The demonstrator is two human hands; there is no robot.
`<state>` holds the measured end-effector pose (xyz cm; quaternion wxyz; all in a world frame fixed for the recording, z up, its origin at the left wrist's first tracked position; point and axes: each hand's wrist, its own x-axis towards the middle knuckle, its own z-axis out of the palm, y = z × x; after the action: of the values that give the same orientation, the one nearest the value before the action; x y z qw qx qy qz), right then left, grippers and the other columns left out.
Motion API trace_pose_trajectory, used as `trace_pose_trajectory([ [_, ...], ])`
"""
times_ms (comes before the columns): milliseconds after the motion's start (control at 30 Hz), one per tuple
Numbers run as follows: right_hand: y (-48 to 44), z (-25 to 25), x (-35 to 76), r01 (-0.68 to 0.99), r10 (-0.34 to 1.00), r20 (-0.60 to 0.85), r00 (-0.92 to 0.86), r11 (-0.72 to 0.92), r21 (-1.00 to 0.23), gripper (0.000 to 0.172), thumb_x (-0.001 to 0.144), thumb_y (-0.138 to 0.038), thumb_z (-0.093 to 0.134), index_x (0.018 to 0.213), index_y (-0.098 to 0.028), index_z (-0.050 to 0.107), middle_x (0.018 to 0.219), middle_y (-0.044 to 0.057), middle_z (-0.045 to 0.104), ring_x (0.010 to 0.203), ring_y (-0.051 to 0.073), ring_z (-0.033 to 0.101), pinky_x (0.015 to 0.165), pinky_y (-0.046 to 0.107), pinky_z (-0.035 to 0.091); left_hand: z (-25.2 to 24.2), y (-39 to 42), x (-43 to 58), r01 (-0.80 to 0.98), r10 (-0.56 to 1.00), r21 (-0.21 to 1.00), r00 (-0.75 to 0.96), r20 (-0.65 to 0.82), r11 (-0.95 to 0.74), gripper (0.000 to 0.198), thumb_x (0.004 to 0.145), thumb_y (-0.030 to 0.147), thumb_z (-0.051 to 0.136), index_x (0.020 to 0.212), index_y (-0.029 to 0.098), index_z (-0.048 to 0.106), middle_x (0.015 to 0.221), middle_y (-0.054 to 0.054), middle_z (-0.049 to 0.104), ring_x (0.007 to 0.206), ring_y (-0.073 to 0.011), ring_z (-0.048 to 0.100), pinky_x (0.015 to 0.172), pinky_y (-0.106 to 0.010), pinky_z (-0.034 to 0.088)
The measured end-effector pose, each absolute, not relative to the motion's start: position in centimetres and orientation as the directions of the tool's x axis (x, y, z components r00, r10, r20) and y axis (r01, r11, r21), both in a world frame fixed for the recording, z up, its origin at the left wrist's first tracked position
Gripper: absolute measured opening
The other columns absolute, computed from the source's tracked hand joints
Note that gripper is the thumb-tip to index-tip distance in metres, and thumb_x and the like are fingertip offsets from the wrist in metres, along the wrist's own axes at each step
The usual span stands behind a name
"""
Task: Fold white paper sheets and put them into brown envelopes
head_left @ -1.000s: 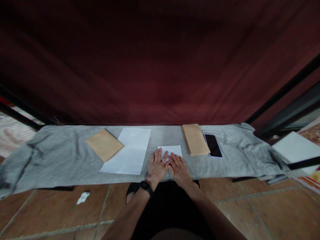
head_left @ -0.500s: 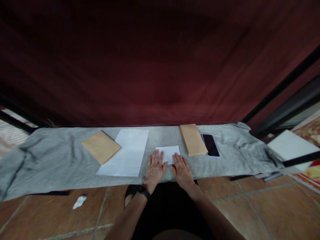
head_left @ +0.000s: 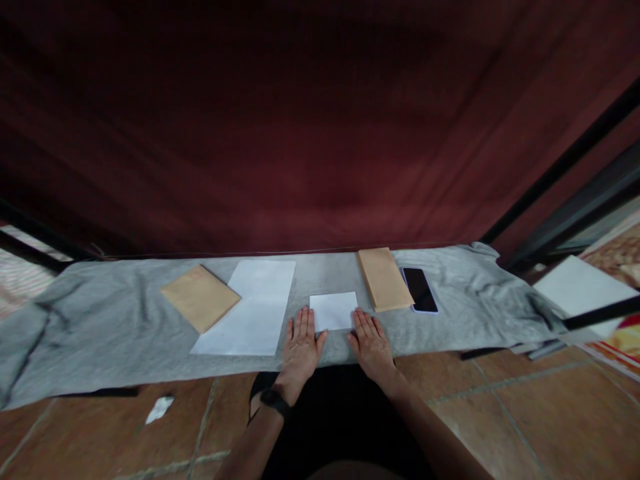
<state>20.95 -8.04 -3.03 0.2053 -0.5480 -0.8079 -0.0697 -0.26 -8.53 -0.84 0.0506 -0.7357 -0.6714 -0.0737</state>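
Note:
A small white rectangle of paper [head_left: 333, 311], perhaps folded, lies flat on the grey cloth in front of me. My left hand [head_left: 301, 345] rests palm down at its left edge, fingers stretched out and thumb by the lower corner. At the right edge lies my right hand [head_left: 371, 341], also flat with fingers extended. Left of my left hand are larger white sheets [head_left: 260, 307], partly under a brown envelope [head_left: 201, 298]. Beyond my right hand sits a stack of brown envelopes [head_left: 386, 280], its corner against or over a dark-screened phone [head_left: 420, 291].
The grey cloth [head_left: 115, 333] covers a long narrow surface backed by a dark red hanging sheet [head_left: 320, 167]. Black frame bars [head_left: 565, 160] rise at both sides. Below is a tiled floor [head_left: 500, 413] with a crumpled white scrap [head_left: 160, 409]. A white board [head_left: 583, 287] stands at far right.
My hands have slid apart, the left one leftward and the right one slightly rightward, from on top of the small white paper to its side edges. More of the paper shows.

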Motion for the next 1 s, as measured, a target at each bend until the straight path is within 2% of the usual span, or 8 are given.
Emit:
trace_pose_trajectory([
  [100,-8.0,-2.9,20.9,0.915,0.856,0.406,-0.319,0.390,-0.104,0.054,0.104,-0.035,0.039,0.151,-0.008,0.040,0.150,0.016,0.050,0.138,0.026,0.046,0.118,0.044,0.029,-0.7,-8.6,0.6,0.992,0.970,0.049,0.105,0.218,-0.119,0.063,0.102,0.043,0.028,0.152,0.006,0.034,0.160,-0.017,0.033,0.151,-0.0273,0.023,0.124,-0.049,0.021],
  [200,-8.0,-2.9,20.8,0.918,0.857,0.404,-0.319,0.386,-0.092,0.053,0.104,-0.033,0.040,0.150,-0.008,0.042,0.148,0.016,0.051,0.138,0.026,0.046,0.119,0.044,0.028,-0.6,-8.3,2.7,0.966,0.947,0.087,0.215,0.239,-0.242,0.060,0.102,0.038,0.028,0.153,0.008,0.031,0.161,-0.014,0.033,0.151,-0.0238,0.023,0.124,-0.046,0.023],
  [367,-8.0,-3.2,20.8,0.918,0.854,0.405,-0.326,0.388,-0.078,0.051,0.101,-0.024,0.040,0.149,-0.008,0.043,0.150,0.014,0.049,0.139,0.025,0.044,0.120,0.045,0.025,-0.7,-6.5,6.4,0.925,0.923,0.140,0.320,0.215,-0.354,0.058,0.103,0.038,0.026,0.153,0.009,0.032,0.161,-0.012,0.033,0.151,-0.0221,0.024,0.124,-0.044,0.024],
  [567,-8.0,-3.1,20.6,0.923,0.857,0.407,-0.315,0.377,-0.080,0.048,0.101,-0.027,0.042,0.145,-0.009,0.049,0.149,0.014,0.051,0.138,0.026,0.046,0.119,0.044,0.027,-1.3,-4.3,6.6,0.945,0.951,0.138,0.277,0.137,-0.295,0.061,0.103,0.041,0.025,0.154,0.009,0.030,0.162,-0.013,0.032,0.152,-0.0229,0.021,0.124,-0.045,0.020],
  [900,-8.0,-3.0,20.7,0.919,0.855,0.425,-0.296,0.377,-0.119,0.054,0.102,-0.031,0.042,0.152,-0.011,0.038,0.150,0.014,0.049,0.138,0.025,0.046,0.119,0.044,0.028,-1.2,-4.2,3.4,0.987,0.982,0.052,0.146,0.119,-0.153,0.063,0.102,0.041,0.024,0.155,0.007,0.028,0.162,-0.015,0.030,0.152,-0.0254,0.020,0.124,-0.047,0.019],
  [1000,-8.0,-2.9,20.7,0.918,0.866,0.406,-0.291,0.372,-0.135,0.052,0.103,-0.031,0.040,0.151,-0.011,0.041,0.151,0.014,0.049,0.139,0.025,0.046,0.119,0.044,0.027,-1.0,-4.6,2.9,0.992,0.984,0.038,0.118,0.130,-0.124,0.062,0.102,0.040,0.025,0.154,0.006,0.029,0.161,-0.016,0.030,0.152,-0.0265,0.021,0.123,-0.049,0.020],
])
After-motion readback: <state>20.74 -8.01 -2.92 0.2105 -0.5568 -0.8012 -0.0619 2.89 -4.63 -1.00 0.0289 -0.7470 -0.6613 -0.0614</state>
